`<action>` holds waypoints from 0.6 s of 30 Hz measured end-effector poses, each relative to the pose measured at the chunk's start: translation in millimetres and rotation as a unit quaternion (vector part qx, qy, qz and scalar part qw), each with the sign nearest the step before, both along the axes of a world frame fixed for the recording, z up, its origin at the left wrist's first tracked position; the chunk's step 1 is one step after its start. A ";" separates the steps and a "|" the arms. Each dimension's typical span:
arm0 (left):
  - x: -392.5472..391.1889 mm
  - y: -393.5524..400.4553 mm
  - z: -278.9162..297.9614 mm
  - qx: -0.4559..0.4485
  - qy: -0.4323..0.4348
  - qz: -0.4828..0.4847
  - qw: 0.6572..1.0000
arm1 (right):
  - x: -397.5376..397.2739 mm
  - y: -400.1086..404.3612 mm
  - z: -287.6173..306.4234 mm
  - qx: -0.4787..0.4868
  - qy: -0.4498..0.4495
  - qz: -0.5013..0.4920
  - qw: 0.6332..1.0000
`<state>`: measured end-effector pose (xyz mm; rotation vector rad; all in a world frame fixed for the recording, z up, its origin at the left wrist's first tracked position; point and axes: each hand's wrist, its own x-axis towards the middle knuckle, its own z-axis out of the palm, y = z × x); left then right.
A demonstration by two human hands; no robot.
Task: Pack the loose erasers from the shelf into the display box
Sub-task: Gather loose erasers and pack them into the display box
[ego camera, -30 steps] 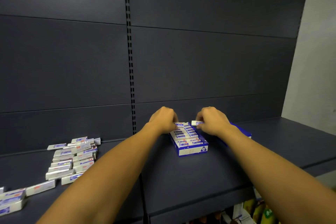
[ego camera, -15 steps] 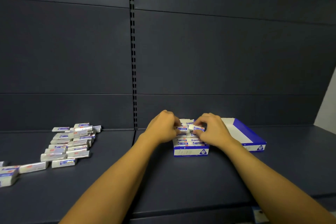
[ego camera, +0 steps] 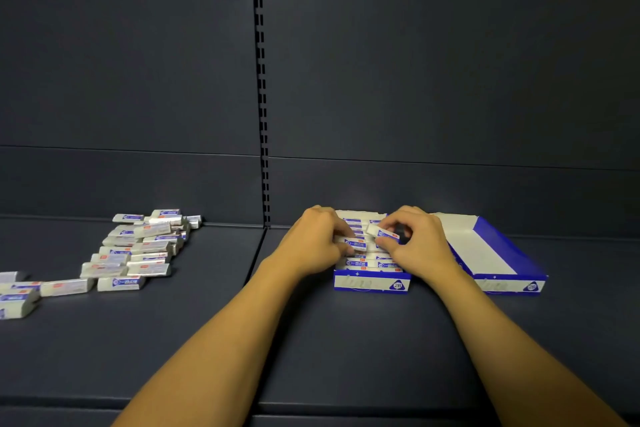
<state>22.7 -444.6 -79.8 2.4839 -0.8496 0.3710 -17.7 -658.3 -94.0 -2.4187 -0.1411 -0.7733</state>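
Note:
A blue-and-white display box [ego camera: 371, 283] stands on the dark shelf, holding rows of white erasers with blue sleeves. My left hand [ego camera: 313, 242] is over the box's left side, its fingers pinching an eraser [ego camera: 356, 244] in the rows. My right hand [ego camera: 415, 242] hovers over the right side and pinches a tilted eraser [ego camera: 382, 233] just above the rows. Several loose erasers [ego camera: 138, 253] lie in a pile at the left of the shelf.
An empty blue-and-white box [ego camera: 502, 263] sits right of the display box, touching my right wrist. The shelf's dark back panel and slotted upright [ego camera: 261, 80] rise behind. More erasers [ego camera: 15, 295] lie at the far left edge.
The view has tilted downward and shifted right. Both hands have stayed over the display box; my right hand has lowered its eraser closer to the rows.

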 end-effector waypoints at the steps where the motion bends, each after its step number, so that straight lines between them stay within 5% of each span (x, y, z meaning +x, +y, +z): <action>1: 0.3 -0.8 -0.4 0.000 -0.002 0.000 1.000 | -0.2 -1.1 0.7 -0.001 0.001 0.002 1.000; 18: -5.2 -9.1 -2.2 0.053 -0.005 0.021 0.998 | -7.1 -6.4 8.7 -0.044 0.022 0.001 0.999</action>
